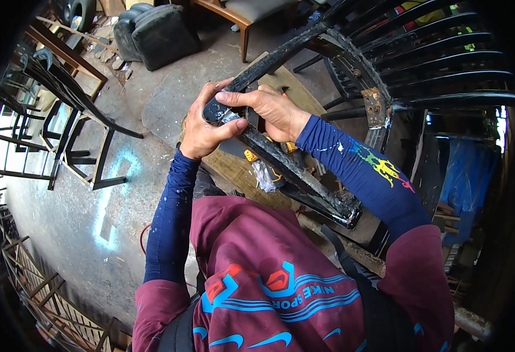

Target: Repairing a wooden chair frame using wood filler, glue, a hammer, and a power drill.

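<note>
A black wooden chair (295, 173) lies tipped in front of me, its worn seat frame facing up and its slatted back (445, 64) reaching to the upper right. My left hand (199, 129) is closed round the near-left corner of the frame, its thumb along the top. From the other side my right hand (278, 111) grips the same corner, thumb pressed on a dark piece at the joint. Whitish smears show there. What lies under my fingers is hidden. Below the frame, a yellow-and-black tool (250, 155) and a crumpled whitish wrapper (263, 177) rest on a wooden board (228, 170).
Black chair frames (84, 152) stand at the left, near pale blue-white paint marks (102, 226) on the concrete floor. Dark padded cushions (163, 38) and a wooden-legged chair (244, 35) are at the back. Blue sheeting (468, 176) hangs at the right. Wooden lattice frames (46, 293) sit lower left.
</note>
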